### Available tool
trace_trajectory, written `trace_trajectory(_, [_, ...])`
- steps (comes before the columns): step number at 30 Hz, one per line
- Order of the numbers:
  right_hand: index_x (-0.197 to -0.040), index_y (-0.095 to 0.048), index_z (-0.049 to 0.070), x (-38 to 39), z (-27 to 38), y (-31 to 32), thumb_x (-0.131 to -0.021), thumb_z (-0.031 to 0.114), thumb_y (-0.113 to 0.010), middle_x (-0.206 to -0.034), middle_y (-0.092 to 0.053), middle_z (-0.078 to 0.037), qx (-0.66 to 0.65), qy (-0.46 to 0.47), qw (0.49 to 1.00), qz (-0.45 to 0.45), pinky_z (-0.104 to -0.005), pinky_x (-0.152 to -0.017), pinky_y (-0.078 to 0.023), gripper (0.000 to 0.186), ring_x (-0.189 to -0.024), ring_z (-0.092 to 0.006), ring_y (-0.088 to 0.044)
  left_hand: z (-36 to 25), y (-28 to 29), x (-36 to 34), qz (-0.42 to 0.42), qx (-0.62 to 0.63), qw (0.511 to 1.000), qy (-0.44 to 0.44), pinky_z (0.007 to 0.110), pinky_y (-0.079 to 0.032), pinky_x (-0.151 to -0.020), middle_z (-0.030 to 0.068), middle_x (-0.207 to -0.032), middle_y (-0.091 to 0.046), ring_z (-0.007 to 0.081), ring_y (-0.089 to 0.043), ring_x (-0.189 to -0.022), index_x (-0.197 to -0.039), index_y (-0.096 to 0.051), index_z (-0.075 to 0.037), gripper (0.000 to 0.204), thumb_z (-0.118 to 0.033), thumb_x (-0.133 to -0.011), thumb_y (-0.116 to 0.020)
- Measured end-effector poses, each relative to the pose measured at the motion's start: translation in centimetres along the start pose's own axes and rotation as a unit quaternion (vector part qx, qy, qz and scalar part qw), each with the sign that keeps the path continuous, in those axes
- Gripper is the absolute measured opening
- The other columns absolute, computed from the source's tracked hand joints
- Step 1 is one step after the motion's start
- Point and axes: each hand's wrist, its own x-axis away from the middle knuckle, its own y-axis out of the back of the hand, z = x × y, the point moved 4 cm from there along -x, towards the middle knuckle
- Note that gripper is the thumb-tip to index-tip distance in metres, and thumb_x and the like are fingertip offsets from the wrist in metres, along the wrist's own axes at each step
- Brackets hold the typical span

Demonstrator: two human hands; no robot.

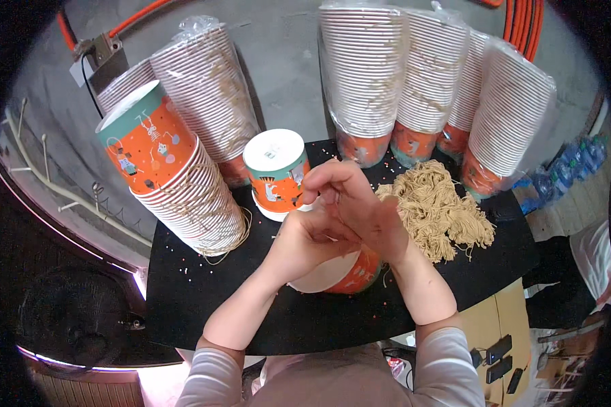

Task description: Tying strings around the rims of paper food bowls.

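Note:
Both my hands meet above an orange and green paper tub [363, 271] lying tilted, its pale open mouth toward the left. My left hand [309, 237] is closed, its fingertips partly covered by the other hand. Just above and to the right, my right hand [359, 207] is curled inward, slightly smeared by motion. What the fingers hold, if anything, is too small or hidden to make out. A heap of tan twine [437, 210] lies right of my hands. Beyond them, an upside-down paper tub [276, 169] stands with its white base up.
At the left leans a stack of nested tubs [190, 197] with twine hanging over the rims. Plastic-wrapped tub stacks [363, 74] stand along the grey wall, with another wrapped stack [207, 81] at the back left. Small beads dot the black table [190, 298]. A fan [74, 319] is lower left.

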Motion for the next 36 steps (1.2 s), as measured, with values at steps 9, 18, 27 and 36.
trace_trajectory(9, [-0.136,-0.047,0.006,-0.2,-0.2,-0.2,-0.104,0.040,-0.044,-0.124,-0.051,-0.009,0.087,-0.014,0.996,0.016,-0.0340,-0.107,-0.038,0.046,-0.120,-0.0194,-0.049,0.5,0.2,0.1,-0.043,-0.011,0.999,-0.020,0.030,-0.059,-0.079,0.0080,-0.090,-0.077,0.0148,-0.073,-0.086,-0.095,-0.076,0.003,0.020,-0.001,-0.077,-0.084])
trace_trajectory(18, [-0.124,-0.056,0.003,-0.4,1.3,1.7,-0.105,0.030,-0.052,-0.120,-0.057,-0.012,0.285,0.099,0.946,-0.120,-0.0348,-0.101,-0.044,0.033,-0.113,-0.0232,-0.057,1.6,0.6,-0.6,-0.044,0.102,0.994,-0.026,0.030,-0.060,-0.083,0.0098,-0.095,-0.076,0.0166,-0.073,-0.089,-0.102,-0.073,0.005,0.018,0.005,-0.084,-0.077])
trace_trajectory(27, [-0.113,-0.059,-0.001,0.0,1.2,0.5,-0.091,-0.004,-0.063,-0.099,-0.066,-0.012,0.390,-0.067,0.916,-0.069,-0.0314,-0.077,-0.055,0.022,-0.089,-0.0201,-0.068,3.1,3.0,0.1,-0.230,0.287,0.929,-0.041,0.026,-0.058,-0.080,0.0110,-0.097,-0.076,0.0131,-0.072,-0.087,-0.103,-0.070,0.004,0.009,0.003,-0.094,-0.070])
trace_trajectory(36, [-0.109,-0.062,0.000,0.1,-1.9,-2.1,-0.091,0.001,-0.070,-0.091,-0.069,-0.007,0.287,-0.009,0.949,-0.133,-0.0256,-0.073,-0.057,0.019,-0.079,-0.0112,-0.067,2.0,4.0,4.2,-0.320,0.157,0.924,-0.140,0.023,-0.055,-0.081,0.0083,-0.101,-0.073,0.0103,-0.069,-0.091,-0.101,-0.071,0.003,0.011,0.003,-0.090,-0.075])
